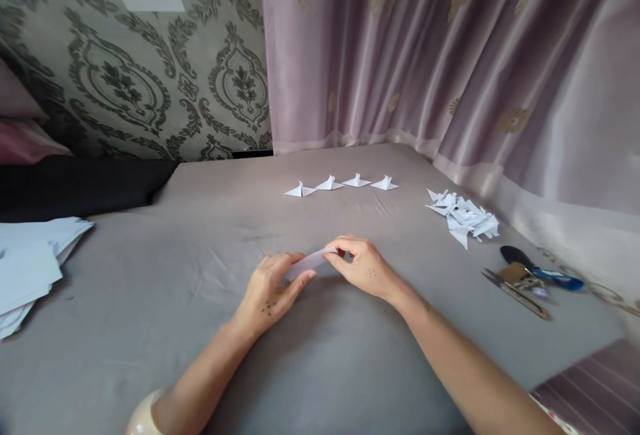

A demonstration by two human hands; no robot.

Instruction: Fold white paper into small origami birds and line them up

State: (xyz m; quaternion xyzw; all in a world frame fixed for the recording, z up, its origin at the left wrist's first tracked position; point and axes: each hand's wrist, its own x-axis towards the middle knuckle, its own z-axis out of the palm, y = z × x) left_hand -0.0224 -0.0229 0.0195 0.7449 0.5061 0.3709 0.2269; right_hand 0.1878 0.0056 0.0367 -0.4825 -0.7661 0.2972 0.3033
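Between my two hands is a small folded piece of white paper [314,261], tilted with its right end higher. My left hand [273,288] pinches its left end between thumb and fingers. At the other end, my right hand [363,265] grips the upper right corner with thumb and forefinger. Both hands hover near or rest on the grey sheet; I cannot tell which. Beyond them stands a row of several folded paper birds [356,180], white with spread points. My fingers hide parts of the paper's ends.
A heap of white folded paper pieces [467,215] lies to the right. Nearer are scissors [517,293] and a blue-and-black handled tool [555,277]. Stacked white sheets [30,268] lie at the left, by a black cloth [85,185]. Pink curtains [425,55] border the grey surface [150,301].
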